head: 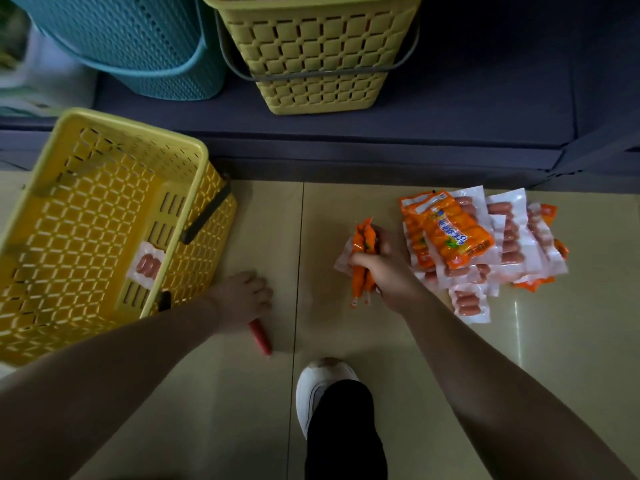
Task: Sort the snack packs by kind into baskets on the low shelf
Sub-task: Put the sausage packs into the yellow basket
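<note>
While the right hand (384, 268) gripped orange sticks (363, 261) beside the floor pile (485, 244), the left hand (242, 299) closed on a red stick (260, 336). Next, probably, each needed its shelf basket (311, 53).

A loose heap of sausage packs (485, 244) lies on the tiled floor just in front of the low shelf (450, 109), to the right. Most are clear vacuum packs showing rows of pink sausages; an orange printed pack (453, 233) lies tilted on top of the heap. Left of the heap, a bunch of thin orange sausage sticks (363, 261) is held upright in a fist. A single red sausage stick (259, 336) lies on the floor nearer the left. A yellow basket (104, 223) sits tilted on the floor at left with one clear pack (147, 265) inside. On the shelf stand a pale yellow basket (311, 53) and a teal basket (131, 43), side by side.
</note>
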Motion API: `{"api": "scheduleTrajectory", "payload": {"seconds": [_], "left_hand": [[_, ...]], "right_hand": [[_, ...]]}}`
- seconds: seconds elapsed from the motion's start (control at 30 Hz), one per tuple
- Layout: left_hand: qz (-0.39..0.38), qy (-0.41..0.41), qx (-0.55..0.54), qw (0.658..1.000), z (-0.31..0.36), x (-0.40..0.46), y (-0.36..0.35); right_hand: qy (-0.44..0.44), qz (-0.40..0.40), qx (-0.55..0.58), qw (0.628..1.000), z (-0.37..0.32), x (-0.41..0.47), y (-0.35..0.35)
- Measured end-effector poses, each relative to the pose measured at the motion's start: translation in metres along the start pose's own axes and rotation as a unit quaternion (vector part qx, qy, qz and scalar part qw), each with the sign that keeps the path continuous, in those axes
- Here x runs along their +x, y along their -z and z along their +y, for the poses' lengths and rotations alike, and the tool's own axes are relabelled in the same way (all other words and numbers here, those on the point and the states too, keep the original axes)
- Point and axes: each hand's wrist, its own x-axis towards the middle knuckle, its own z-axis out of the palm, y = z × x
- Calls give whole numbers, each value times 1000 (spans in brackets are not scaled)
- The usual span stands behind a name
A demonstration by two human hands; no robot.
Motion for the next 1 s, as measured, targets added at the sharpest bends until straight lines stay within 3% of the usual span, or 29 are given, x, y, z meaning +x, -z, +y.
{"api": "scheduleTrajectory", "payload": {"seconds": [0.07,0.1,0.13,0.2,0.23,0.27,0.33,0.43,0.63,0.83,0.93,1.0], "left_hand": [[8,52,-125,991,-2,-11,28],[52,87,-228,968,-5,-19,46],[114,129,-349,921,-10,-28,62],[258,185,-551,772,-25,-51,95],[354,200,-591,697,-35,-63,109],[444,205,-585,647,-47,-74,124],[559,206,-554,582,-72,-94,156],[588,215,-543,559,-111,-103,200],[597,229,-493,590,-117,-110,187],[627,251,-550,491,-133,-121,182],[620,267,-570,468,-154,-121,201],[595,280,-582,479,-161,-120,202]], "right_hand": [[0,2,13,1000,-13,-6,-3],[3,8,28,1000,-22,-10,-3],[5,13,54,998,-32,-15,-2],[-9,-1,137,991,-57,-28,0],[-8,-18,181,983,-69,-34,1],[-2,-40,219,975,-81,-41,3],[7,-81,269,960,-105,-58,1],[0,-113,288,951,-135,-80,-11],[-41,-139,243,959,-168,-95,-58],[-35,-134,214,967,-179,-90,-104],[-34,-117,241,963,-182,-90,-104],[-27,-99,241,965,-183,-88,-101]]}}
